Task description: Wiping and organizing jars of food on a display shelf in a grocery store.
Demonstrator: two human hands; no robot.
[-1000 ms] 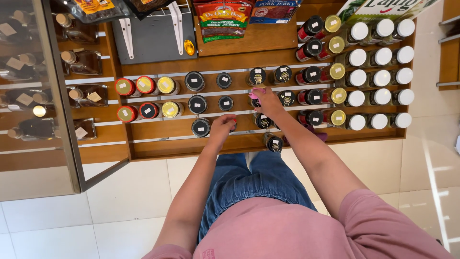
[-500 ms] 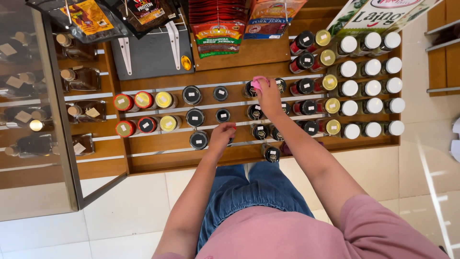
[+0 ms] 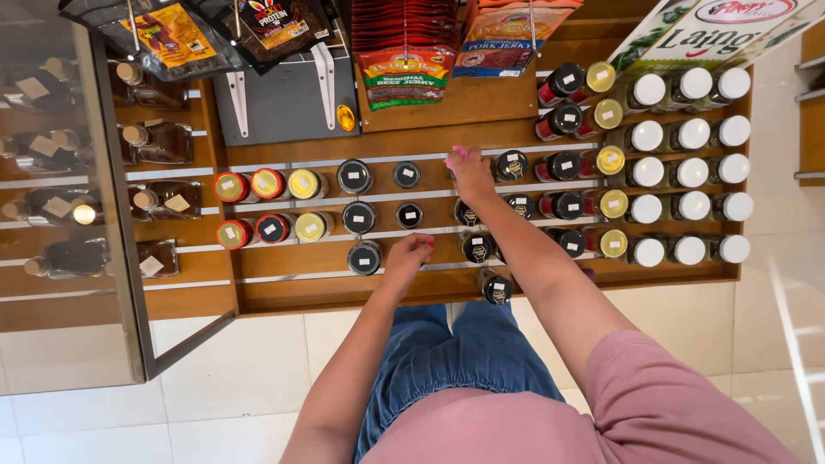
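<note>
Looking down from the head camera, I have my right hand (image 3: 472, 174) stretched out to the upper rail of the wooden shelf unit (image 3: 284, 292), fingers curled down over a black-lidded jar (image 3: 465, 163) in the top row; the hand hides most of that jar, so I cannot tell whether the fingers have truly closed on it or only rest on its lid. It sits just beside another dark jar with a gold label (image 3: 512, 165) on its right. My left hand (image 3: 409, 256) hangs lower, at the bottom row, fingers loosely bent and holding nothing, between a black-lidded jar (image 3: 364, 257) on its left and a gold-labelled jar (image 3: 476, 247) on its right, touching neither as far as I can see. Further left stand jars with red lids (image 3: 231, 186) and yellow lids (image 3: 303, 183); to the far right is a block of white-capped bottles (image 3: 692, 172). Above hang packets of jerky (image 3: 404, 64), and a glass cabinet door (image 3: 60, 215) stands open at the left.
</note>
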